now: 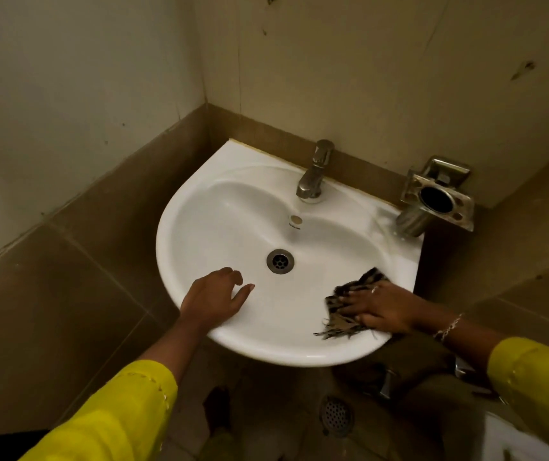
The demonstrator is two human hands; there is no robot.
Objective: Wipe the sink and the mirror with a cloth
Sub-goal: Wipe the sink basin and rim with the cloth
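Observation:
A white corner sink (233,207) fills the middle of the view, with a metal drain (279,261) at its bottom and a steel tap (313,174) at the back. My right hand (383,307) presses flat on a dark patterned cloth (346,304) at the sink's front right rim; frayed threads hang over the edge. My left hand (213,297) rests on the front left rim with its fingers spread inside the bowl, holding nothing. No mirror is in view.
A steel wall-mounted holder (436,201) with a cup hangs over the sink's right back corner. Brown tiled walls close in on the left and right. A floor drain (336,415) lies below the sink, and a white object (512,440) shows at the bottom right.

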